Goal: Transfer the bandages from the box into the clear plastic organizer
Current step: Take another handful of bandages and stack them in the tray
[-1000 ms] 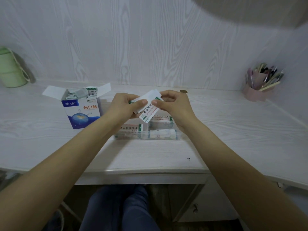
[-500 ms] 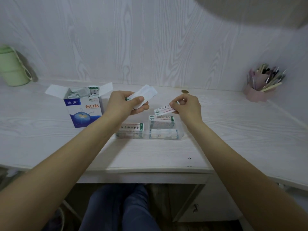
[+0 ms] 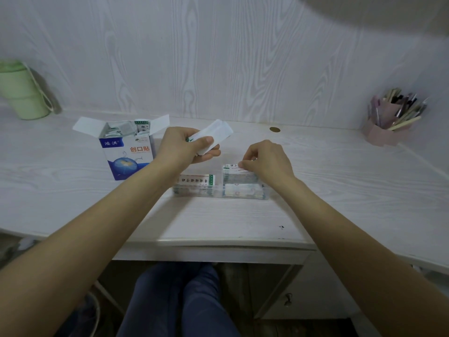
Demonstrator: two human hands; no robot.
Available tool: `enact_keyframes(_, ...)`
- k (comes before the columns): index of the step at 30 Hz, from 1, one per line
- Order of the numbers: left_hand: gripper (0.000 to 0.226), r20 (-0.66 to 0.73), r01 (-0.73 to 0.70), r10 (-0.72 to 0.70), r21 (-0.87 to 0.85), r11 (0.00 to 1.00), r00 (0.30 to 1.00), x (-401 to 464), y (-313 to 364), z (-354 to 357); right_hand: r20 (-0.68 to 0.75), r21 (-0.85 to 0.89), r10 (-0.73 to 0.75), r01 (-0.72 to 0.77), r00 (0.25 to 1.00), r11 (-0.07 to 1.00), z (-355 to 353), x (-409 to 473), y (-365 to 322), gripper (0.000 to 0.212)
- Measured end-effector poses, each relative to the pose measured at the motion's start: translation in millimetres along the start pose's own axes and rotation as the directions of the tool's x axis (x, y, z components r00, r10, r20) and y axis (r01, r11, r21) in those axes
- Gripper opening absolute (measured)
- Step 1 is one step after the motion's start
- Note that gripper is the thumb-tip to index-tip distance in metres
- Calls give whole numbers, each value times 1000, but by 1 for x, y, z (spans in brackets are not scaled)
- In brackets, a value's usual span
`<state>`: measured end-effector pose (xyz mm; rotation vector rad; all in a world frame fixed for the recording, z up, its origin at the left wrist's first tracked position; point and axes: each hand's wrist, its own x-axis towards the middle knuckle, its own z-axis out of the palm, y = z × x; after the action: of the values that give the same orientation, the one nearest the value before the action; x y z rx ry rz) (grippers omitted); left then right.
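A blue and white bandage box (image 3: 126, 152) stands open on the desk at the left, with wrapped bandages showing inside. The clear plastic organizer (image 3: 220, 192) lies in front of me, with bandage stacks in its compartments. My left hand (image 3: 181, 147) holds a small stack of white bandages (image 3: 213, 133) above the organizer's left side. My right hand (image 3: 267, 160) pinches a single bandage (image 3: 232, 167) on top of the stack in the organizer's back right compartment.
A green cup (image 3: 21, 93) stands at the far left by the wall. A pink pen holder (image 3: 391, 117) full of pens sits at the far right. A small brass coin (image 3: 274, 129) lies near the wall. The desk's front edge (image 3: 218, 242) runs just below the organizer.
My right hand pulled one bandage off the stack in my left hand, moved right and lowered it onto the stack in the organizer. My left hand stayed where it was.
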<state>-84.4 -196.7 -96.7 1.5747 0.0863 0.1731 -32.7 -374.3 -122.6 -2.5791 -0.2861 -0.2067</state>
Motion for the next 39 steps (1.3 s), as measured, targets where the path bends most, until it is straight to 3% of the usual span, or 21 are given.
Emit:
enact_keyframes(3, 15, 16, 0, 0, 6, 1000, 1000, 0, -1, 1, -26, -35, -17, 16, 1000, 999, 1, 2, 1, 17)
enact_keyframes(5, 21, 27, 2, -2, 2, 1000, 1000, 0, -2, 2, -111, 198, -19, 41, 994, 979, -3, -1, -5, 15)
enact_keyframes(6, 23, 37, 10, -9, -9, 1000, 999, 0, -2, 2, -114, 402, 1, 46, 993, 914, -8, -4, -10, 12)
enact_keyframes(8, 23, 72, 39, -36, -35, 999, 997, -1, -1, 3, 8, 719, 24, -23, 1000, 694, -17, -9, -20, 14)
enact_keyframes(10, 20, 110, 71, -66, -47, 996, 992, -2, 0, 5, 94, 801, -7, -71, 996, 595, -19, -10, -26, 16)
enact_keyframes(16, 24, 123, 102, -96, -44, 994, 988, -2, -2, 5, 6, 795, 4, -7, 1000, 607, -13, -11, -26, 11)
enact_keyframes(20, 23, -10, 64, -64, 54, 996, 998, 3, -4, 5, -45, 786, -5, 38, 999, 617, -7, -12, -27, 22)
enact_keyframes(25, 17, -10, 66, -66, 47, 997, 998, 3, -2, 5, -10, 796, -15, 17, 1000, 605, -9, -15, -28, 32)
enact_keyframes(39, 21, -38, 67, -67, -5, 998, 997, 5, -4, 5, 35, 779, 75, -74, 997, 622, -13, -17, -22, 7)
